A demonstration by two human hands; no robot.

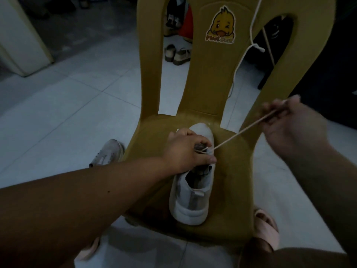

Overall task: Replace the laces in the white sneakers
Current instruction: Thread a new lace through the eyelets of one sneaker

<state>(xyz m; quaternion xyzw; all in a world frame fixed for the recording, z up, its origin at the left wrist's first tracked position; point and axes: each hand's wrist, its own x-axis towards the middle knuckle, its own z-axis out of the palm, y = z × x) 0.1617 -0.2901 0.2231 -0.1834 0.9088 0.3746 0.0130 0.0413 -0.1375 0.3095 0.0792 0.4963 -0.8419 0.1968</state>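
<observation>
Setting: dim room, pale tiled floor (pixel 77 113); a tan plastic chair (pixel 241 180) served as work surface.

1. Pink slipper (pixel 268 229), on a foot by the seat's near right corner.
2. White sneaker (pixel 190 206), upright at the middle of the seat, heel toward the near edge, toe toward the backrest.
3. Left hand (pixel 185 151), clamped over the sneaker's eyelet area, thumb and fingers curled round the upper and steadying it.
4. Beige lace (pixel 241 132), taut, running from the eyelets under the left thumb toward the seat's right edge.
5. Right hand (pixel 286 122), well apart from the left, above the right edge, fingers pinching the lace's far end.
6. Second sneaker (pixel 108 153), on the floor just beside the seat's left edge.
7. White lace (pixel 251 29), draped over the right of the backrest, loose.
8. Duck sticker (pixel 222 26), on the backrest.
9. Sandals (pixel 177 55), on the floor beyond the chair.

Step in hand, by judgement: one lace was being drawn through an eyelet; whether out or in could not be told. The next move called for a firm left-hand hold while the right regripped nearer the shoe and pulled along the eyelet's line.
</observation>
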